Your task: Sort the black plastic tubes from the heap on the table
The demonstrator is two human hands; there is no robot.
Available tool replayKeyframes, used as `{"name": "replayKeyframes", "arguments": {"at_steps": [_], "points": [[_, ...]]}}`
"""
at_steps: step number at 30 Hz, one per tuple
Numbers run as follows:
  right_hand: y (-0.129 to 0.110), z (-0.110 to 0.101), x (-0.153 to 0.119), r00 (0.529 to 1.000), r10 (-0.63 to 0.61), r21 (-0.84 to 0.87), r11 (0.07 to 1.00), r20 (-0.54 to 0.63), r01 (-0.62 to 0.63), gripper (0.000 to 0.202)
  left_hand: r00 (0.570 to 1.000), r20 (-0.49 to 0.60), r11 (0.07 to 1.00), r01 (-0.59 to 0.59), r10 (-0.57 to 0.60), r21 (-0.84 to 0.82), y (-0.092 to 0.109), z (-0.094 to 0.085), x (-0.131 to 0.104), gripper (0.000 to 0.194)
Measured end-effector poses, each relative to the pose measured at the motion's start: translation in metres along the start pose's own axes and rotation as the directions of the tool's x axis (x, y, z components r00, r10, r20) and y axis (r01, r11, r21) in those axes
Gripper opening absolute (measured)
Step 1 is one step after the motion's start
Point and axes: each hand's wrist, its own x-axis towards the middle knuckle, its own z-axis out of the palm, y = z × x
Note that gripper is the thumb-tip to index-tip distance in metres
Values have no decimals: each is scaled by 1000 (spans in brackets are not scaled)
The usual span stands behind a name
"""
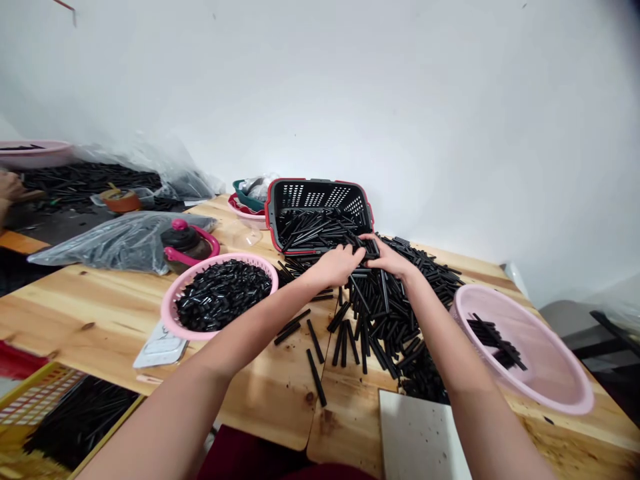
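Observation:
Just in front of a tipped-over black basket with a red rim, both my hands meet at a heap of short black sticks. My left hand is closed, its fingers curled against a bunch of the sticks, partly hidden behind the hand. From the other side my right hand grips black sticks between thumb and fingers. More sticks lie inside the basket and spill out of its mouth onto the wooden table. Several loose ones are scattered nearer to me.
A pink basket of small black pieces stands left, beside a dark jug with a pink handle. At right is a pink basin holding some sticks. A white board lies in front. Another person's hand shows far left.

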Motion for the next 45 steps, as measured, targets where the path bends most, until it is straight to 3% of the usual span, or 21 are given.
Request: {"name": "replayKeyframes", "arguments": {"at_steps": [4, 9, 13, 16, 19, 22, 25, 28, 31, 34, 35, 37, 39, 42, 44, 45], "points": [[-21, -24, 43, 999, -18, 13, 1000, -37, 19, 71, 999, -47, 999, -4, 6, 43, -33, -29, 26, 62], [-34, -33, 126, 994, -44, -10, 999, -96, 44, 66, 997, -8, 991, 72, -71, 111, -99, -45, 57, 76], [-30, -18, 190, 990, -15, -60, 998, -138, 7, 59, 983, 2, 974, 180, -182, 141, -151, -39, 70, 76], [-19, -4, 226, 968, -27, -146, 989, -249, -10, 67, 965, 23, 959, 256, -261, 122, -180, -29, 76, 73], [-3, 1, 244, 944, -110, -315, 949, -311, 7, 81, 935, 31, 930, 348, -354, 119, -197, -18, 80, 76], [11, -8, 240, 957, -206, -454, 886, -205, 94, 76, 908, 20, 902, 413, -419, 129, -202, -12, 79, 84], [18, -21, 213, 949, -259, -541, 832, -181, 124, 61, 915, 37, 908, 394, -402, 143, -199, -13, 71, 85], [16, -25, 166, 915, -296, -569, 817, -275, 94, 46, 934, 53, 927, 342, -353, 151, -195, -17, 61, 88], [10, -12, 108, 837, -327, -558, 829, -438, 32, 35, 941, 58, 921, 312, -333, 232, -195, -22, 57, 88], [12, 10, 53, 754, -322, -556, 828, -572, -68, 44, 946, 41, 923, 305, -323, 236, -186, -27, 55, 95], [15, 18, 37, 752, -304, -561, 821, -585, -105, 47, 951, -20, 919, 303, -308, 252, -178, -29, 49, 97], [28, 33, 10, 809, -248, -587, 796, -533, -144, 50, 952, -159, 926, 294, -262, 237, -149, -33, 25, 92], [44, 46, -9, 902, -177, -628, 768, -394, -124, 48, 937, -238, 947, 293, -258, 129, -107, -34, -18, 79], [71, 63, -14, 967, -124, -680, 731, -222, -63, 44, 966, -144, 976, 210, -216, -56, -35, -12, -95, 68], [85, 75, 0, 974, -117, -711, 701, -196, -59, 50, 969, -59, 967, 234, -240, -99, 3, 19, -139, 72], [90, 82, 10, 976, -111, -719, 693, -185, -58, 54, 950, -44, 946, 304, -310, -109, 15, 37, -156, 77]]}}
